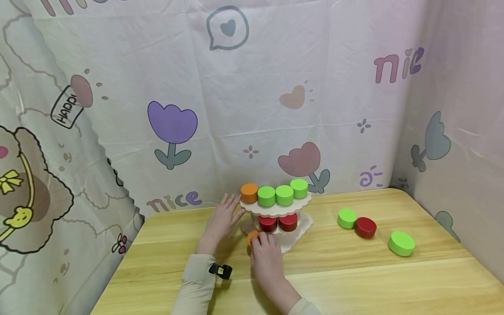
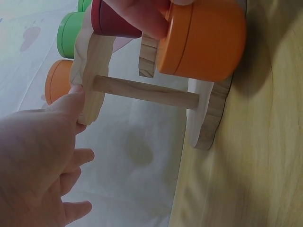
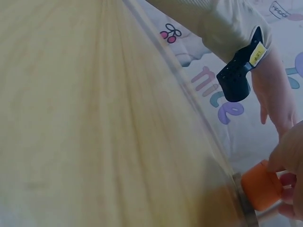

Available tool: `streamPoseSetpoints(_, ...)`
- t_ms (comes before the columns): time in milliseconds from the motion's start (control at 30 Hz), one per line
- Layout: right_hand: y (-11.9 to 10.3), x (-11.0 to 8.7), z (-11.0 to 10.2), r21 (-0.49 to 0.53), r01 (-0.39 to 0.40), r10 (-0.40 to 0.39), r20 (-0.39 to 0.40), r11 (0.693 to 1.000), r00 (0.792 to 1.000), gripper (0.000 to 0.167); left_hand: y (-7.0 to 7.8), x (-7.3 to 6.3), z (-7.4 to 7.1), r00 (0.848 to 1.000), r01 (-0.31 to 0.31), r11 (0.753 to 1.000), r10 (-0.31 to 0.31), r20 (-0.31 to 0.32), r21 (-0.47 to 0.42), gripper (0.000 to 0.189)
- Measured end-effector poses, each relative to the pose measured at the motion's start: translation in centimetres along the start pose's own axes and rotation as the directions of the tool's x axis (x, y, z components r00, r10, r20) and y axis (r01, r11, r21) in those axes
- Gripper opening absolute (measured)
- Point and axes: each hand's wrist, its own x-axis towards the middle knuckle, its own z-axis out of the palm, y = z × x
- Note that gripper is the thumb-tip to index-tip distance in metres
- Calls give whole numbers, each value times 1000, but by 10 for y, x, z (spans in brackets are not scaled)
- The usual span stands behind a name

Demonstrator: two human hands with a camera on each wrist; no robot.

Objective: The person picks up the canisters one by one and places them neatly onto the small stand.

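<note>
A two-tier wooden stand with scalloped white shelves [image 1: 275,211] is near the back of the table. My right hand [image 1: 268,262] grips an orange round block [image 2: 203,40] at the lower shelf's front left, its fingers hiding part of the block in the head view. My left hand [image 1: 221,221] has its fingers spread at the left of the stand, the thumb touching the upper shelf's edge in the left wrist view. Along the upper shelf sit another orange block [image 1: 249,193] and several green blocks [image 1: 285,195]. Two red blocks [image 1: 288,222] are on the lower shelf.
To the right of the stand, a green block [image 1: 347,218] and a red block [image 1: 365,228] lie side by side on the wooden table [image 1: 354,280]. Farther right is another green block [image 1: 401,243]. A printed cloth [image 1: 244,109] hangs behind the table.
</note>
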Motion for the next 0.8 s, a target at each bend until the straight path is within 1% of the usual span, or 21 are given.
streamPoseSetpoints(100,-2,0,-2,-1,-7,7,55,1000,998,18,0,0,0,1000,-3,1000,3,-3,-1,59)
streamPoseSetpoints(167,-3,1,-3,3,-8,8,68,1000,998,18,0,0,0,1000,-3,1000,3,-4,-6,59)
streamPoseSetpoints(333,0,5,-2,18,10,-10,38,1000,999,12,1,-1,0,1000,-2,1000,2,-1,-13,59)
streamPoseSetpoints(500,3,11,0,13,32,-32,10,999,999,14,0,-1,0,1000,0,1000,0,3,-13,59)
streamPoseSetpoints(800,2,16,-1,-11,41,-40,48,999,998,11,0,0,0,1000,-9,1000,9,-1,-4,59)
